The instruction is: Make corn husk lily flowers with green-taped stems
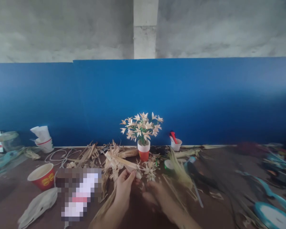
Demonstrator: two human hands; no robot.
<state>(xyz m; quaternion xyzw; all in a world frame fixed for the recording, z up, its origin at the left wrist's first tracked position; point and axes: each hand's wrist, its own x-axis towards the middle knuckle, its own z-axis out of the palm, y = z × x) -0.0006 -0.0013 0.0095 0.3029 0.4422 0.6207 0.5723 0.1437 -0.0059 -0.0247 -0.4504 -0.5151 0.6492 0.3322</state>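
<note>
My left hand (123,190) is at the bottom centre of the table, its fingers pinched on a pale dried husk strip (124,163) that runs up and left from the fingertips. Beside it, my right hand (157,198) is blurred, its fingers curled toward the left hand; what they hold is unclear. Just beyond both hands lies a small husk flower (149,167). Behind that stands a red and white cup (143,151) holding a bouquet of pale husk flowers (142,126).
Dried husks (90,154) are strewn across the brown table. A red paper cup (42,176) lies tipped at left, with stacked white cups (44,140) behind. A white cup with a red tool (175,142) stands by the blue wall. Teal ribbon rolls (273,214) sit at right.
</note>
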